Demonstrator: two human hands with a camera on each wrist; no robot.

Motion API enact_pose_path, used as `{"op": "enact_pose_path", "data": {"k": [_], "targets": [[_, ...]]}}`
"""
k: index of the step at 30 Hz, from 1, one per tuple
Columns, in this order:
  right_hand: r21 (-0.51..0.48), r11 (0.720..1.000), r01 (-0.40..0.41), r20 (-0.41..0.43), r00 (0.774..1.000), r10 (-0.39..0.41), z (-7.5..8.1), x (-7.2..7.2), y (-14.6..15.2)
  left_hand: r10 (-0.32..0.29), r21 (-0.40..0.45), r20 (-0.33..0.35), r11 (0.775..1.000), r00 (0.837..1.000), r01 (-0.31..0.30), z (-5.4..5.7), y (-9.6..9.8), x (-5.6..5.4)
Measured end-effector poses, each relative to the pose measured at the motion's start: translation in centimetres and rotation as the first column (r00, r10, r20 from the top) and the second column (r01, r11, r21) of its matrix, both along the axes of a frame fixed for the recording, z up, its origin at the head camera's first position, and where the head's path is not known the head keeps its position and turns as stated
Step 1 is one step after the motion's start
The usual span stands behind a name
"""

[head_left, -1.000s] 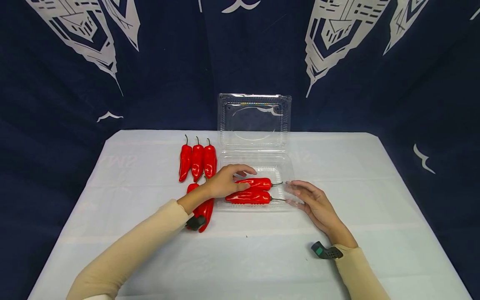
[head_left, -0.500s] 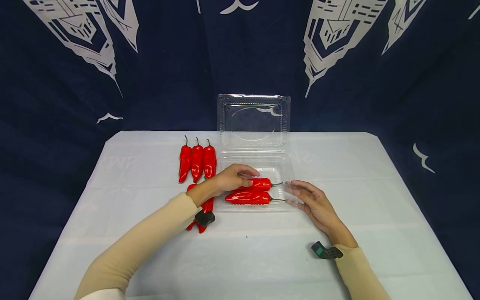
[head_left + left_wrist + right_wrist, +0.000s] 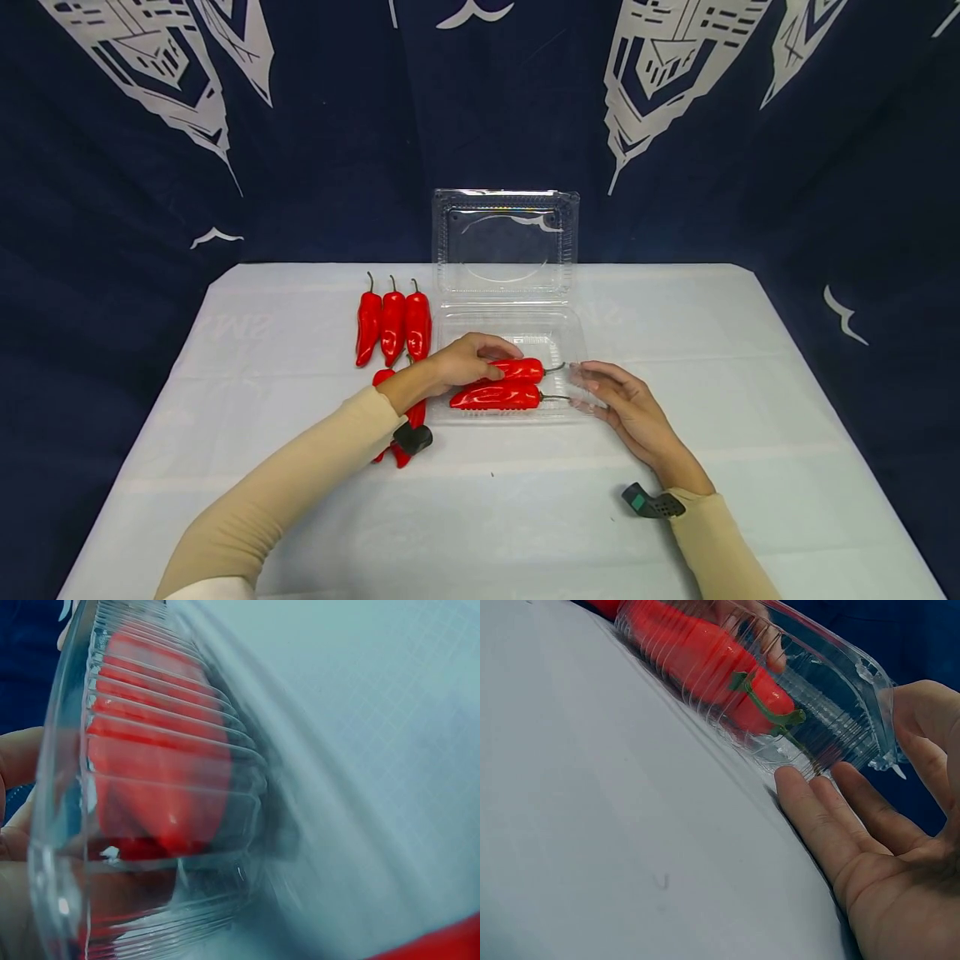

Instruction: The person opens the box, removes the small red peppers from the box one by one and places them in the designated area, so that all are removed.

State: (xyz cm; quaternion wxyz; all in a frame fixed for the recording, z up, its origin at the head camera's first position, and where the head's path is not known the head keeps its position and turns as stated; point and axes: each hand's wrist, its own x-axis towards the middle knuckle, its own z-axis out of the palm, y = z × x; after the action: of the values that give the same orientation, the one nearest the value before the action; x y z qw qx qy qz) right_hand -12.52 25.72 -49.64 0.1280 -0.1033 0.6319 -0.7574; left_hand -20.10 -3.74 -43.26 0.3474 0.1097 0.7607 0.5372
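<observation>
A clear plastic clamshell box (image 3: 564, 333) lies on the table, its lid (image 3: 504, 237) raised at the back. Inside, two red chili peppers lie side by side with stems to the right: a far pepper (image 3: 525, 369) and a near pepper (image 3: 498, 397). My left hand (image 3: 461, 362) reaches into the box and holds the far pepper, thumb on the near side, fingers beyond; its left end is hidden. In the left wrist view, a red pepper (image 3: 161, 765) shows through the ribbed wall. My right hand (image 3: 889, 870) touches the box's right end from outside with extended fingers.
Several more red chili peppers lie left of the box: an upright row (image 3: 393, 321) at the back, and others (image 3: 403, 454) partly hidden under my left forearm. A white cloth (image 3: 540, 517) covers the table. Behind hangs a dark blue patterned curtain (image 3: 337, 150).
My left hand has slid a little to the right along the far pepper. Both peppers in the box stay nearly in place, and my right hand keeps its position.
</observation>
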Motion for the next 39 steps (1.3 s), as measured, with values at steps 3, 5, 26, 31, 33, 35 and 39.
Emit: {"op": "enact_pose_path", "data": {"k": [3,5,26,31,33,35,39], "targets": [[-0.004,1.000,-0.002,-0.003,1.000,0.002,0.00,0.03,0.04,-0.012,-0.013,-0.003,1.000,1.000,0.012,0.04,0.02,-0.05],[-0.007,1.000,-0.002,-0.003,1.000,0.002,0.02,0.05,0.06,-0.015,-0.020,0.001,1.000,1.000,0.015,0.04,0.04,-0.07],[-0.006,1.000,0.000,0.003,1.000,0.000,0.28,0.06,-0.12,-0.037,-0.010,0.006,0.999,0.999,0.037,-0.08,0.03,0.06],[-0.002,1.000,-0.001,0.000,1.000,0.001,0.23,-0.03,-0.10,-0.029,-0.008,0.006,1.000,1.000,0.029,-0.07,0.04,0.02],[0.003,1.000,0.003,0.001,1.000,-0.003,0.25,-0.04,-0.12,-0.026,-0.009,0.004,1.000,1.000,0.026,-0.13,0.05,-0.02],[0.006,1.000,0.006,0.005,1.000,-0.006,0.27,-0.03,-0.14,-0.023,-0.008,0.003,1.000,1.000,0.023,-0.17,0.07,-0.01],[0.007,1.000,0.008,0.011,1.000,-0.008,0.20,0.01,-0.11,-0.019,0.000,0.010,1.000,1.000,0.019,-0.24,0.12,0.07]]}}
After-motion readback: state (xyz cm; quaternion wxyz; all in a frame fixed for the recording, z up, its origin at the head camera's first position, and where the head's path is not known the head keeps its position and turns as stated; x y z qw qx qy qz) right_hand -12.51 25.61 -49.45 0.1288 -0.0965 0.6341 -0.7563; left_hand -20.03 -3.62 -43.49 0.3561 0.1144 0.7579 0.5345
